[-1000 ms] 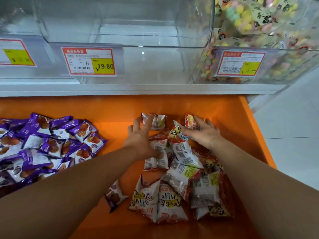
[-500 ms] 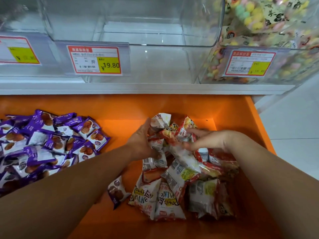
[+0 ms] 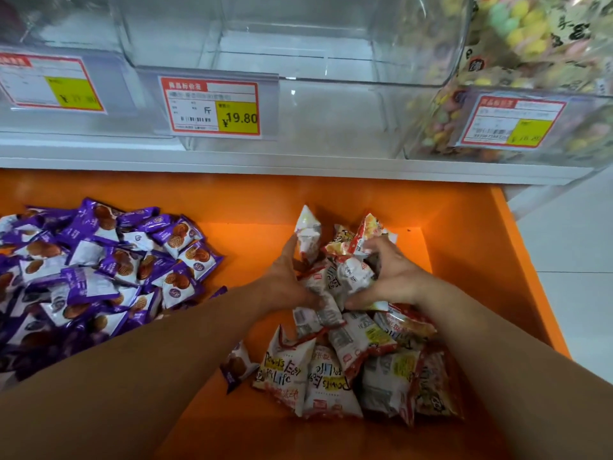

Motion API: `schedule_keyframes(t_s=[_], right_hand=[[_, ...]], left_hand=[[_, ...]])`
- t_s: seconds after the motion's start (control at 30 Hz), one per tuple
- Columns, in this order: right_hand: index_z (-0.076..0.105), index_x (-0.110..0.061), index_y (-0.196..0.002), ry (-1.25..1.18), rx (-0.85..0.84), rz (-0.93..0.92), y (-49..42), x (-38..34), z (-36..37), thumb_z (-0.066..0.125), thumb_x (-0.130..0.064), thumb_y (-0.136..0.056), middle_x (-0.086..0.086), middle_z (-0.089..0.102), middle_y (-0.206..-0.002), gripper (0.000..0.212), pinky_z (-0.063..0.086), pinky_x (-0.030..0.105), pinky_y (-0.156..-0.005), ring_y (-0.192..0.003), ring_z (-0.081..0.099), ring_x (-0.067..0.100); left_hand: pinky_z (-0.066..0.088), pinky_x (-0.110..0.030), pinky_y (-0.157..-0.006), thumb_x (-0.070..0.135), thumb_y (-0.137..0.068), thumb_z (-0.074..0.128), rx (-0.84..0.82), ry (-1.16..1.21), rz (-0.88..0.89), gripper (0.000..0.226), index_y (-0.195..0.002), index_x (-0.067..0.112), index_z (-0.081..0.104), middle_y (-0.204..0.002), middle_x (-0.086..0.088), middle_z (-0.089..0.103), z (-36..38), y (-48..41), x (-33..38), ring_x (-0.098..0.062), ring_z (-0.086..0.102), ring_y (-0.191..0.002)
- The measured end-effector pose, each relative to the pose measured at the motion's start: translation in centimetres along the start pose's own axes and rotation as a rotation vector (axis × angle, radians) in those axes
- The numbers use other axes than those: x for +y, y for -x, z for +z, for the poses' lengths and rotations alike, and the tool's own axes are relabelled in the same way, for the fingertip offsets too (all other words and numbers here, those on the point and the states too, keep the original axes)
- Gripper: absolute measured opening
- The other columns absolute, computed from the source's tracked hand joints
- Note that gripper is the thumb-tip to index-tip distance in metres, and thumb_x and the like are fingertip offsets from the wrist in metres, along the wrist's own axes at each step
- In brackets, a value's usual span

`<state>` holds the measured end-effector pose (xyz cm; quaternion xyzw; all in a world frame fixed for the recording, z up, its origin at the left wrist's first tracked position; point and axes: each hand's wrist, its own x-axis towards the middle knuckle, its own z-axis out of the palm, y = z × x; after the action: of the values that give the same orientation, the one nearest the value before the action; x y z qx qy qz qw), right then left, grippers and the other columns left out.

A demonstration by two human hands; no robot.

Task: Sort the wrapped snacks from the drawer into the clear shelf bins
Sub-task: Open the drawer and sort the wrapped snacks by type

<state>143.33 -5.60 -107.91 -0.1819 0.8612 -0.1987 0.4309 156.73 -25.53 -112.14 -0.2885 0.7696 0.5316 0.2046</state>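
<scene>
- Red-and-white snack packs [image 3: 335, 280]: we have a bunch gathered in the right half of the orange drawer [image 3: 464, 260].
- Our left hand [image 3: 285, 282] and right hand [image 3: 394, 277] clasp it from both sides.
- Purple packs [image 3: 99, 267] fill the drawer's left half.
- A clear bin [image 3: 331, 111] sits above the drawer.

The middle price tag [image 3: 212, 109] reads ¥19.80, and a white snack packet [image 3: 285, 373] reads "Power's Easy for Life"

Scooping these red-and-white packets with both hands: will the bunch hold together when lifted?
Probably only loosely. The red-and-white packets look puffy and glossy, so some may slip out between the left hand and right hand. They seem light for their bulk. Top ones stick out at angles and could tumble off.
</scene>
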Motion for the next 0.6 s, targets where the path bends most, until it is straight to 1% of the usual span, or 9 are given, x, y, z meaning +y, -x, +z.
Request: schedule_keyframes(t_s=[0.07, 0.17, 0.23, 0.3, 0.37, 0.4, 0.5, 0.53, 0.6], right_hand=[[0.007, -0.051, -0.156, -0.075, 0.016, -0.027, 0.1, -0.7, 0.3, 0.103, -0.048, -0.038, -0.008, 0.015, -0.169, 0.152, 0.034, 0.05, -0.119, -0.153, 0.023, 0.026], [-0.003, -0.057, -0.156, -0.055, -0.016, -0.021, 0.1, -1.7, 0.5, 0.104, -0.045, -0.041, -0.009, -0.003, -0.171, 0.156, 0.025, 0.055, -0.123, -0.157, 0.009, 0.027], [-0.002, -0.059, -0.155, -0.018, -0.049, 0.011, 0.0, -2.1, 0.9, 0.102, -0.047, -0.043, -0.009, -0.015, -0.169, 0.153, 0.023, 0.057, -0.123, -0.157, 0.004, 0.031], [0.008, -0.061, -0.154, -0.019, -0.053, 0.006, -0.1, -2.5, 1.3, 0.101, -0.046, -0.047, -0.011, -0.016, -0.168, 0.143, 0.025, 0.057, -0.123, -0.157, 0.007, 0.033], [0.021, -0.061, -0.152, -0.043, -0.026, -0.015, 0.0, -2.9, 1.6, 0.099, -0.04, -0.056, -0.012, -0.009, -0.167, 0.125, 0.028, 0.055, -0.122, -0.155, 0.014, 0.034], [0.029, -0.059, -0.151, -0.064, -0.008, -0.035, 0.1, -3.1, 1.8, 0.097, -0.038, -0.061, -0.012, 0.0, -0.164, 0.114, 0.03, 0.053, -0.121, -0.152, 0.021, 0.033], [0.04, -0.043, -0.15, -0.097, 0.045, -0.105, 0.3, -3.6, 2.4, 0.091, -0.041, -0.069, -0.01, 0.022, -0.145, 0.096, 0.037, 0.047, -0.118, -0.136, 0.039, 0.026], [0.042, -0.037, -0.151, -0.098, 0.054, -0.119, 0.5, -3.9, 2.6, 0.089, -0.043, -0.071, -0.01, 0.025, -0.142, 0.093, 0.039, 0.045, -0.116, -0.131, 0.043, 0.023], [0.049, -0.029, -0.145, -0.084, 0.064, -0.154, 1.2, -4.7, 3.1, 0.086, -0.044, -0.075, -0.008, 0.028, -0.143, 0.08, 0.043, 0.039, -0.112, -0.125, 0.047, 0.018]], left_hand=[[0.052, -0.034, -0.094, 0.019, -0.062, 0.099, 0.009, 0.049, -0.03, 0.153, -0.16, 0.034, -0.017, -0.158, -0.003, 0.041, -0.1, -0.1, 0.3, -0.025, 0.045, -0.142], [0.052, -0.028, -0.09, 0.011, -0.059, 0.099, 0.012, 0.078, -0.028, 0.14, -0.161, 0.031, 0.004, -0.131, 0.007, 0.057, -0.4, -0.1, -0.1, -0.019, 0.053, -0.128], [0.056, -0.038, -0.096, 0.01, -0.055, 0.101, 0.004, 0.117, -0.008, 0.143, -0.159, 0.042, 0.009, -0.131, 0.007, 0.059, -0.6, 0.0, -0.7, -0.02, 0.056, -0.126], [0.057, -0.046, -0.098, 0.009, -0.052, 0.101, -0.009, 0.181, 0.026, 0.144, -0.156, 0.053, 0.012, -0.138, 0.006, 0.058, -0.9, 0.4, -0.8, -0.019, 0.058, -0.126], [0.058, -0.041, -0.097, 0.007, -0.054, 0.1, -0.01, 0.213, 0.049, 0.14, -0.157, 0.052, 0.015, -0.138, 0.008, 0.058, -1.2, 0.7, -0.4, -0.016, 0.059, -0.123], [0.058, -0.036, -0.095, 0.008, -0.055, 0.1, 0.003, 0.209, 0.054, 0.136, -0.157, 0.049, 0.018, -0.134, 0.01, 0.058, -1.4, 0.9, -0.1, -0.014, 0.06, -0.119], [0.058, -0.018, -0.074, 0.012, -0.059, 0.099, 0.067, 0.206, 0.077, 0.121, -0.153, 0.045, 0.031, -0.122, 0.014, 0.06, -2.7, 1.8, 0.4, 0.001, 0.061, -0.099], [0.058, -0.016, -0.072, 0.012, -0.059, 0.099, 0.078, 0.208, 0.085, 0.119, -0.153, 0.044, 0.033, -0.119, 0.016, 0.06, -3.3, 2.3, 0.4, 0.005, 0.061, -0.096], [0.061, -0.024, -0.081, 0.017, -0.059, 0.1, 0.103, 0.193, 0.094, 0.116, -0.151, 0.046, 0.036, -0.119, 0.016, 0.061, -4.4, 3.5, 0.1, -0.001, 0.065, -0.1]])
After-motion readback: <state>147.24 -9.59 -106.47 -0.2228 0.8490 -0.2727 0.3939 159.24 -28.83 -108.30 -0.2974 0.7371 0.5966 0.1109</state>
